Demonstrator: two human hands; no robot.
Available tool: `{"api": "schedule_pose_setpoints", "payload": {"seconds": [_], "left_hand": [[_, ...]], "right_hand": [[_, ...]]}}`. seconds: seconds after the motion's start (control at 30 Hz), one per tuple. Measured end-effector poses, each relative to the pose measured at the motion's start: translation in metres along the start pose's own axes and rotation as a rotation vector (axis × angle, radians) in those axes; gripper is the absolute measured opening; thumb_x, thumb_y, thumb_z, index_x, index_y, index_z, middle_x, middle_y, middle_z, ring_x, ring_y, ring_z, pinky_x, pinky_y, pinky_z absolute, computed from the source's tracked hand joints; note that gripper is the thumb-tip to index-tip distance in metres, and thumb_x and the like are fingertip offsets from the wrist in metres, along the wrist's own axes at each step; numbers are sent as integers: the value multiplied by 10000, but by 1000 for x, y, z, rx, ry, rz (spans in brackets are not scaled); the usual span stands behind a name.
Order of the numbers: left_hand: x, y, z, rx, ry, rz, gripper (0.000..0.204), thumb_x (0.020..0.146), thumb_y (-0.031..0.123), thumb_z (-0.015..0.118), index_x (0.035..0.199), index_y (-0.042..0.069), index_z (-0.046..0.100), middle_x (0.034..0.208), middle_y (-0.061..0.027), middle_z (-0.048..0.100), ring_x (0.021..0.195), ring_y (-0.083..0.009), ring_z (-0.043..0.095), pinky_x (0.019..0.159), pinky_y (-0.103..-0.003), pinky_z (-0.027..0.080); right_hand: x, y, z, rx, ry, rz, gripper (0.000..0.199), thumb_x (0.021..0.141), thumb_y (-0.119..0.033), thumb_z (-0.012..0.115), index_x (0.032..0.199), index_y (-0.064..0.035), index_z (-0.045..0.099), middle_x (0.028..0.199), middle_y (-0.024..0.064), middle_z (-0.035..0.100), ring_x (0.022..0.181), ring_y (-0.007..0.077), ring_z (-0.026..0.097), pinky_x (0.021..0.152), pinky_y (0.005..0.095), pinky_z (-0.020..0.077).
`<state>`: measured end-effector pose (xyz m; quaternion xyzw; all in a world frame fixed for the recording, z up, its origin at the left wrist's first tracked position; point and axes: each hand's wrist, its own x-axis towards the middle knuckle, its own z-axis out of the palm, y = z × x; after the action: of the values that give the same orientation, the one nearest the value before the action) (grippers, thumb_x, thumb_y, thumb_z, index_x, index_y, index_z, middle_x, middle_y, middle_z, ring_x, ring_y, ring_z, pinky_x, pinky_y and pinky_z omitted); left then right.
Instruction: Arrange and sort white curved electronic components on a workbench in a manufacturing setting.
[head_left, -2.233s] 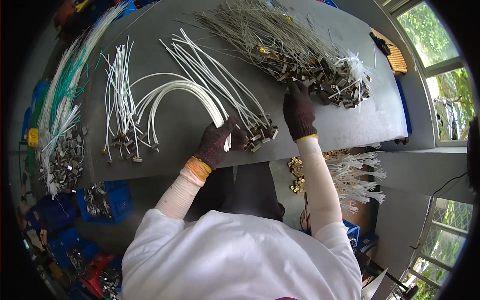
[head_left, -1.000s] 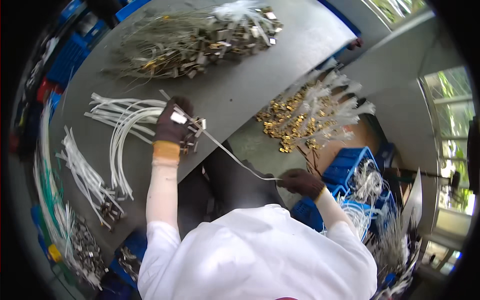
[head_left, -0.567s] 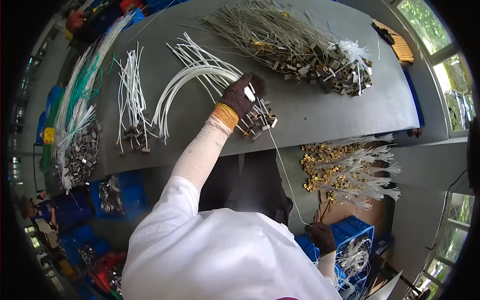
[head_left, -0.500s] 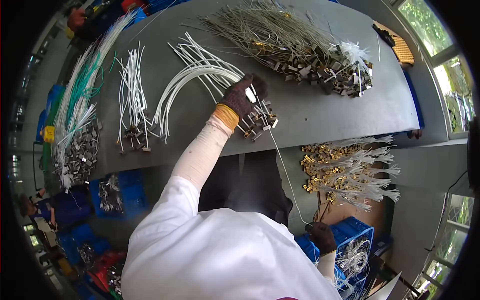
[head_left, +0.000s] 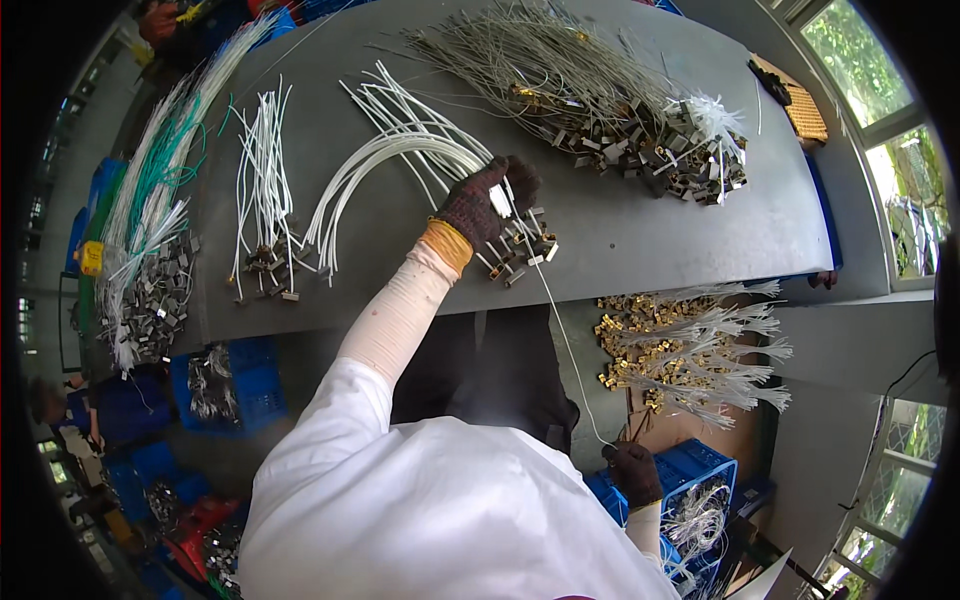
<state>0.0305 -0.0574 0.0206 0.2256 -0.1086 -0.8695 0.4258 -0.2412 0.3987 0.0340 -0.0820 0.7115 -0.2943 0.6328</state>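
Observation:
My left hand [head_left: 483,203], in a dark knitted glove with an orange cuff, is closed around a bundle of white cables [head_left: 400,142] above the dark tabletop [head_left: 370,215]. The cables arch leftward from the fist, and small metal end pieces [head_left: 516,255] stick out below it. From there a thin white wire [head_left: 562,325] runs nearly straight down over the table edge. My right hand [head_left: 634,474], gloved too, is closed on the far end of that wire, low beside the blue crate [head_left: 712,462]. The exact finger grip is hidden in both hands.
A smaller white cable bundle [head_left: 264,175] lies left. Beyond it sit long white and green cables [head_left: 160,190]. Grey cables with metal ends [head_left: 560,70] are heaped at the back right. Brass-ended bundles [head_left: 690,340] lie below the table's right edge. Another blue crate [head_left: 262,380] stands lower left.
The whole view has shifted slightly. Both hands keep their grips, and the wire still stretches between them; my right hand appears a little further left.

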Motion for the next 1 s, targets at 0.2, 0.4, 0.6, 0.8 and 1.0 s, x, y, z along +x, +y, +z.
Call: {"api": "schedule_pose_setpoints", "payload": {"seconds": [0.2, 0.4, 0.6, 0.8, 1.0], "left_hand": [[-36, -1, 3, -62, -105, -131, 274, 950, 224, 630, 1180, 76, 624, 1161, -109, 664, 1131, -310, 618, 1019, -514, 479], [-29, 19, 8, -47, -6, 90, 193, 980, 219, 573, 1117, 99, 637, 1100, -124, 680, 1045, -346, 657, 931, -547, 524], [-19, 29, 2, -54, -26, 115, 222, 969, 217, 592, 1140, 81, 635, 1114, -108, 684, 1074, -318, 647, 971, -515, 506], [-19, 21, 7, -44, 10, 129, 214, 981, 230, 570, 1127, 87, 635, 1098, -124, 689, 1057, -348, 653, 940, -539, 520], [-22, 22, 3, -110, 7, 122, 189, 969, 204, 592, 1107, 85, 644, 1065, -130, 690, 1035, -352, 656, 948, -549, 521]], "right_hand": [[25, -3, 16, 78, -37, -69, 95, 826, -162, 726, 813, -73, 695, 651, -51, 518, 538, 53, 446, 485, 224, 323], [33, 12, -13, 56, -127, -44, 121, 837, -174, 715, 841, -53, 702, 684, -45, 545, 573, 54, 477, 501, 221, 346], [20, 21, -15, -30, -64, -151, 274, 832, -184, 724, 631, -150, 540, 595, -66, 444, 506, 54, 412, 475, 226, 304], [23, 45, -18, -292, -7, -464, 279, 827, -178, 722, 622, -144, 535, 597, -63, 441, 502, 60, 413, 470, 232, 299], [31, 50, -32, -465, -101, -557, 284, 747, 79, 707, 985, -74, 726, 819, 17, 636, 698, 130, 582, 617, 259, 479]]}}
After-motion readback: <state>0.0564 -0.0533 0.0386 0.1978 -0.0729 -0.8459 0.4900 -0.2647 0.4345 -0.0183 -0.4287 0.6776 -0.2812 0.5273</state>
